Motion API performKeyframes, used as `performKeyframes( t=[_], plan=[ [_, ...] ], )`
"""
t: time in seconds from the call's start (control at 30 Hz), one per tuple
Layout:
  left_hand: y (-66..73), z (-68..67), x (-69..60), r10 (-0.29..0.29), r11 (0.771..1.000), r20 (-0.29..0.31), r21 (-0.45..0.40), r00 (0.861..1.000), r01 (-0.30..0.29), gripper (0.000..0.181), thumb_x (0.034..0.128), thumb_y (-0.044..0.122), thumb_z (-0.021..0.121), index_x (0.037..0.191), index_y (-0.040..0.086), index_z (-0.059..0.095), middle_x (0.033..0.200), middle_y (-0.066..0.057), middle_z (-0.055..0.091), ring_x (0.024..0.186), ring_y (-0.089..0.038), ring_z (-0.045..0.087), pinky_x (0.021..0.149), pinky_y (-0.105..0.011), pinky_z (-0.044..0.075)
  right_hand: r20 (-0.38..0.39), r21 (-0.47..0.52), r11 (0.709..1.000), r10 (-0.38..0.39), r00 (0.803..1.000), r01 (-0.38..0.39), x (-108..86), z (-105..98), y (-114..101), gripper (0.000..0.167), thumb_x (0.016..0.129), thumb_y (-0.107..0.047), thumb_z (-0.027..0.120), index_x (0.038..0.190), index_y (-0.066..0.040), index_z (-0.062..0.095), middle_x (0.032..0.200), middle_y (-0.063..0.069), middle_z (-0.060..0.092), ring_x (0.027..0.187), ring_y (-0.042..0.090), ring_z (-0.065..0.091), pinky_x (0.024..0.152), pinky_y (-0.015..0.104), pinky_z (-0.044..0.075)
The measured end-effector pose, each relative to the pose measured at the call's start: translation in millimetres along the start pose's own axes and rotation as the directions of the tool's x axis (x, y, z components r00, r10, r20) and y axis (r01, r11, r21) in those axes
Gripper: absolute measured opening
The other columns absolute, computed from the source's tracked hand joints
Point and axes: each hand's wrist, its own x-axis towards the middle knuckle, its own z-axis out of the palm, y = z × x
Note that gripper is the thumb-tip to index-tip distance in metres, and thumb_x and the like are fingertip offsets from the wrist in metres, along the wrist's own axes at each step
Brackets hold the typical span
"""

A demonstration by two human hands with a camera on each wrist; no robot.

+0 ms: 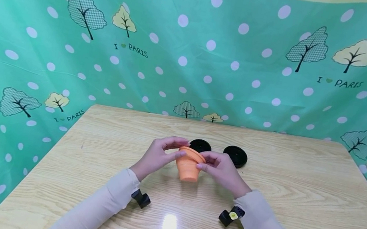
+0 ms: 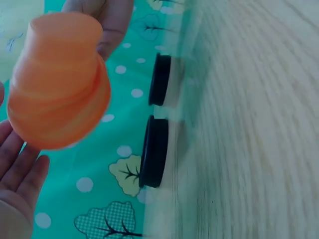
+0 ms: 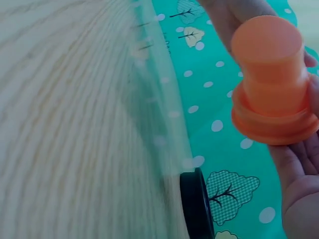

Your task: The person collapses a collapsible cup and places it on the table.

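An orange collapsible cup (image 1: pixel 188 171), ringed with soft folds, is held up off the table between both hands. My left hand (image 1: pixel 159 156) pinches its rim from the left, thumb on the near side and fingers on the far side. On the opposite side, my right hand (image 1: pixel 224 172) grips the rim in the same manner. The cup's narrow base points toward the head camera and downward. Its folds look uneven in the left wrist view, bulging on one side. Beyond the hands lie two round black lids (image 1: pixel 199 145) (image 1: pixel 236 156), the left one partly hidden.
The light wood-grain table (image 1: pixel 89 196) carries everything. Behind it hangs a green dotted cloth (image 1: pixel 170 19) with printed trees. Each wrist wears a small black camera (image 1: pixel 142 199) on a strap. A bright light reflection lies on the near tabletop.
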Motion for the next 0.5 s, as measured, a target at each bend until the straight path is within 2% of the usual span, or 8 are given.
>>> performKeyframes(
  t=[0.1, 0.23, 0.37, 0.5],
  plan=[
    [-2.0, -3.7, 1.3, -0.017, 0.998, 0.046, -0.057, 0.999, 0.02, 0.04, 0.0881, 0.014, 0.067, 0.124, 0.0, 0.058, 0.12, -0.011, 0.063, 0.11, -0.021, 0.059, 0.098, -0.035, 0.045, -0.028, 0.054, 0.998, -0.008, 1.0, 0.01, -0.3, -2.4, -0.9, 0.03, 0.085, -0.008, 0.069, 0.11, 0.007, 0.063, 0.104, 0.02, 0.066, 0.089, 0.011, 0.064, 0.078, 0.025, 0.054],
    [-1.8, -4.1, 1.6, -0.017, 0.996, 0.095, -0.09, 0.995, 0.025, 0.043, 0.0875, 0.014, 0.068, 0.127, 0.002, 0.056, 0.119, -0.012, 0.062, 0.109, -0.019, 0.058, 0.097, -0.033, 0.045, -0.042, 0.1, 0.995, -0.011, 0.999, 0.015, 0.0, -4.4, -0.9, 0.031, 0.086, -0.007, 0.068, 0.111, 0.01, 0.062, 0.105, 0.019, 0.066, 0.091, 0.01, 0.064, 0.08, 0.024, 0.053],
    [-1.6, -1.6, 1.8, 0.001, 0.997, 0.081, -0.075, 0.997, 0.005, 0.04, 0.0865, 0.01, 0.068, 0.124, -0.001, 0.057, 0.114, -0.014, 0.063, 0.102, -0.016, 0.059, 0.093, -0.032, 0.048, -0.038, 0.108, 0.994, -0.007, 0.999, 0.012, 0.3, -4.5, 1.3, 0.031, 0.086, -0.006, 0.067, 0.111, 0.011, 0.061, 0.104, 0.016, 0.066, 0.092, 0.009, 0.064, 0.08, 0.024, 0.053],
    [-1.5, 1.1, 0.9, 0.006, 0.999, 0.043, -0.035, 0.999, -0.004, 0.033, 0.0866, 0.01, 0.067, 0.118, 0.001, 0.062, 0.109, -0.013, 0.064, 0.096, -0.014, 0.06, 0.087, -0.03, 0.051, -0.042, 0.108, 0.994, -0.002, 0.999, 0.007, 0.2, -4.2, 1.4, 0.031, 0.087, -0.006, 0.067, 0.112, 0.011, 0.061, 0.106, 0.02, 0.065, 0.091, 0.009, 0.064, 0.08, 0.023, 0.053]
  ],
)
